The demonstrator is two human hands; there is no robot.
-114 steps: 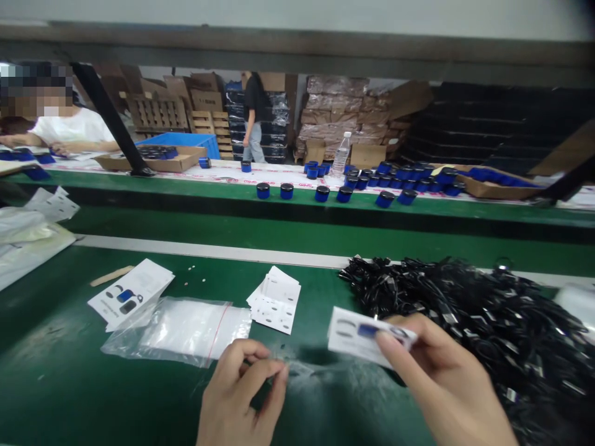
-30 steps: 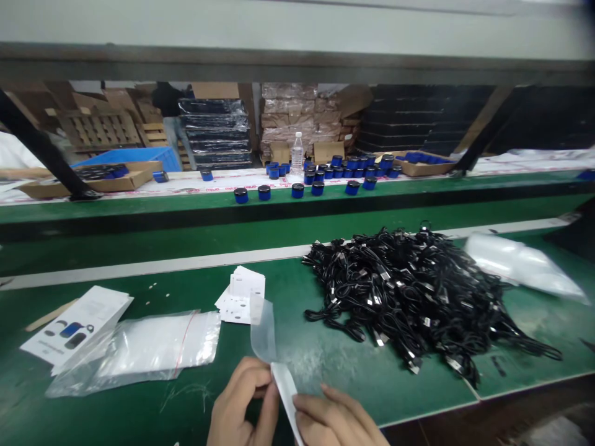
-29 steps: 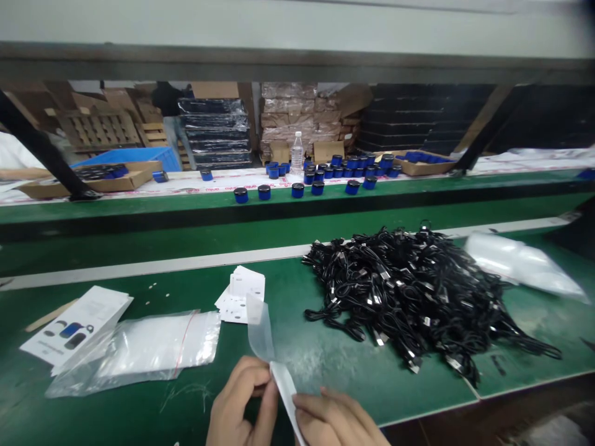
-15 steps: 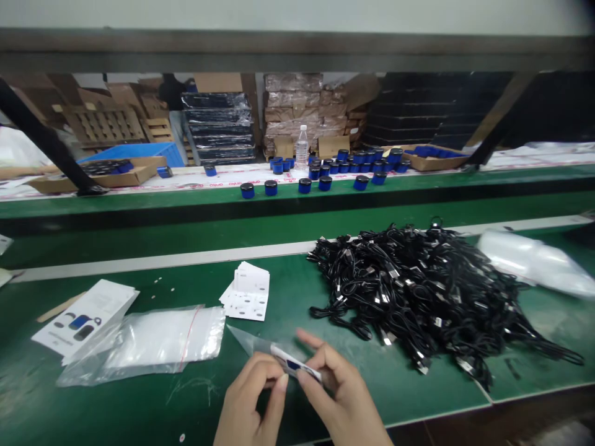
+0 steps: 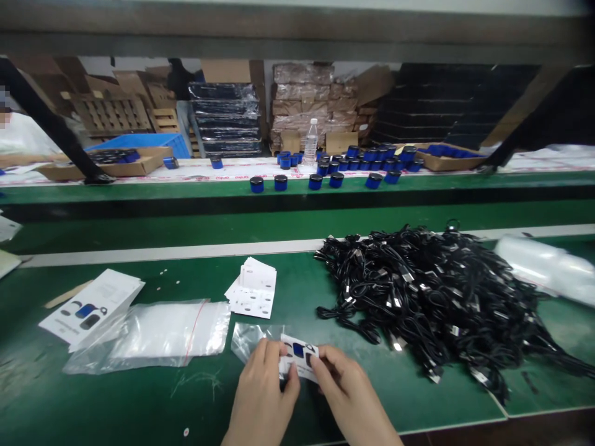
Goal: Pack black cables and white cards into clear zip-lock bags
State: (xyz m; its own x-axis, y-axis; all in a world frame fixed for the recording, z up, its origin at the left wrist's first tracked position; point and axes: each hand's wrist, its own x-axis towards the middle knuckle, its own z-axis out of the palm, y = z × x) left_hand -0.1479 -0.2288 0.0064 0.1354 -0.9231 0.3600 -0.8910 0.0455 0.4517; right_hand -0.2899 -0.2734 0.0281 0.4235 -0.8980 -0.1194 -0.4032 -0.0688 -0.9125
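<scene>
Low in the middle, my left hand pinches a clear plastic bag, which spreads out beyond its fingers to the left. My right hand grips the right end of a small white leaflet printed with blue and black device pictures. The leaflet's left end meets the bag at my left fingertips; whether it is inside the bag I cannot tell. Just behind the hands lies a loose stack of white leaflets. To the left, a larger bag of clear plastic bags lies beside more printed leaflets.
A big heap of black USB cables covers the right side, with a plastic bundle behind it. Blue-and-black round containers and a bottle stand on the raised shelf. A person stands far back.
The leaflet has turned its printed face towards me and lies flatter. The bag has dropped lower to the left of my left hand. The whole view has shifted slightly.
</scene>
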